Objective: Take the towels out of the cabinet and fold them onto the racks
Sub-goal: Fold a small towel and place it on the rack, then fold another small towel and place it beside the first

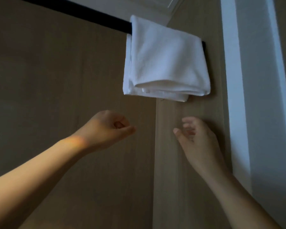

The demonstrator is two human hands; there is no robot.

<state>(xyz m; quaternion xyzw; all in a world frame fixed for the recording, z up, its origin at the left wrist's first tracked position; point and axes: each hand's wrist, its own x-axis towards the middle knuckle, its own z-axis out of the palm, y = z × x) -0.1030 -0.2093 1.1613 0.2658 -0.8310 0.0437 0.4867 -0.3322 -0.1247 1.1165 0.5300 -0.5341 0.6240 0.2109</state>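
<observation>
A white folded towel [165, 63] hangs over a black rack bar [82, 12] near the bar's right end, its layered lower edges level and slightly stepped. Below it, my left hand [111, 128] is curled into a loose fist and holds nothing. My right hand [196, 138] is lower right of the towel, fingers loosely bent and blurred, holding nothing. Neither hand touches the towel.
A brown wood-grain wall panel [56, 80] fills the background, with a vertical seam under the towel. A white door frame or pillar [248, 80] runs down the right side. A white ceiling strip [122, 4] shows above the bar.
</observation>
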